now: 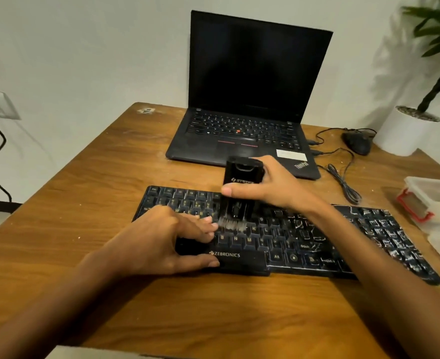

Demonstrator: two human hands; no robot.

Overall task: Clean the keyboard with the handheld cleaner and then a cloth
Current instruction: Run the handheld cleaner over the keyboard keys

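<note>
A black Zebronics keyboard (304, 244) lies across the wooden table (105, 193). White dust covers its right half; the left half looks dark. My right hand (268, 187) grips a black handheld cleaner (239, 187), held upright with its brush end down on the middle keys. My left hand (162, 242) rests on the keyboard's left part, fingers over the keys and thumb along the front edge. No cloth is in view.
An open black laptop (242, 120) stands behind the keyboard, with a wired mouse (357, 143) and cables to its right. A white plant pot (408, 130) sits at the far right corner. A clear plastic box with red clips (431, 200) is at the right edge.
</note>
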